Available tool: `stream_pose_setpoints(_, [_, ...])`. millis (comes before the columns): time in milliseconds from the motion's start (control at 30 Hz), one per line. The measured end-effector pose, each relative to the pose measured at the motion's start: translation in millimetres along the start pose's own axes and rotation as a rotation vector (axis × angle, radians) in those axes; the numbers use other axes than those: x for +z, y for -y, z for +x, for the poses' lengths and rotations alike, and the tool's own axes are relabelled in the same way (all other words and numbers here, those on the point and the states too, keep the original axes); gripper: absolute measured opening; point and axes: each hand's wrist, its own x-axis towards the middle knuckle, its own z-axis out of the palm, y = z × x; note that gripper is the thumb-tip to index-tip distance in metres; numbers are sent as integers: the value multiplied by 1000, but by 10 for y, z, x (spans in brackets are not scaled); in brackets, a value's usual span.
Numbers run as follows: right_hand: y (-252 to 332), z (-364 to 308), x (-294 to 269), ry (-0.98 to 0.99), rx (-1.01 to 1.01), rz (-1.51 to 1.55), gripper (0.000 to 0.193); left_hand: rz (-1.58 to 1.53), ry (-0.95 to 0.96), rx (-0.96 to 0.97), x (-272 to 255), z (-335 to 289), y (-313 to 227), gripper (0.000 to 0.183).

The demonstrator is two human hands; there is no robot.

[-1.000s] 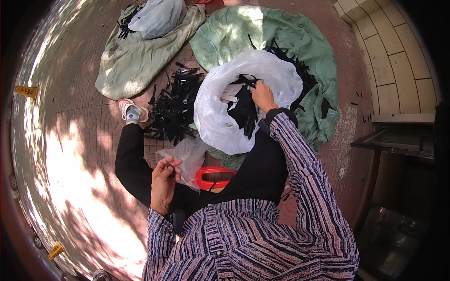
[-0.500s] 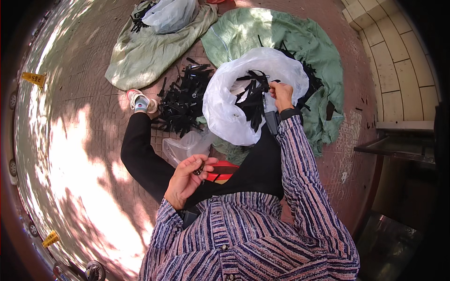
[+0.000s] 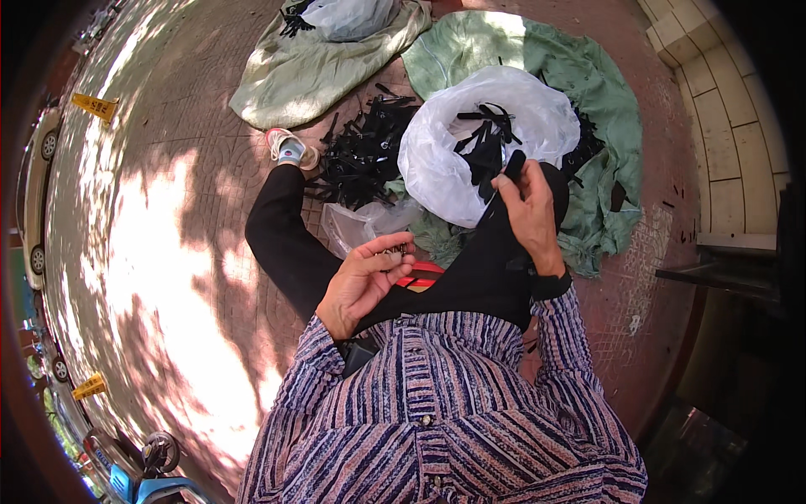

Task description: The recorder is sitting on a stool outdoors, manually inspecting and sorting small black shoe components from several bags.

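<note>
While a short black strip (image 3: pixel 516 161) is pinched between the narrowed fingers of the right hand (image 3: pixel 534 210), at the near right edge of the white plastic bag (image 3: pixel 437 181), small dark pieces (image 3: pixel 403 249) are held by the left hand (image 3: pixel 363 277), its thumb and fingers nearly closed; their exact kind cannot be told. Loose black strips (image 3: pixel 485 151) are gathered in the bag's open mouth. Part of a green sack (image 3: pixel 620 160) is covered by the bag, and to the left a heap of black strips (image 3: pixel 361 155) is spread on the paved ground (image 3: pixel 210 126). Between heap and left hand, a clear plastic bag (image 3: pixel 357 225) is seen. Farther off, a pale sack (image 3: pixel 315 80) is topped by a whitish bag (image 3: pixel 348 18).
</note>
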Motion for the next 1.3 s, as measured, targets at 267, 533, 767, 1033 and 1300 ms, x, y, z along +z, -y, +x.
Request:
stream_pose_setpoints(267, [275,-570,273,384,115,103,25,91,60,72,35,-61,-54,23])
stream_pose_setpoints(533, [390,-720,354,443,358,340,33,203,35,162,12,-58,-58,16])
stream_pose_setpoints(767, [328,-735,408,575,480,396,27,203,129,235,-79,8,-60,22])
stream_pose_setpoints(1033, [365,-681,395,640,585,629,23,208,-87,134,10,-20,-67,26])
stream_pose_setpoints(1300, [338,-653,377,678,646,842,24,151,65,156,-83,-19,-41,26])
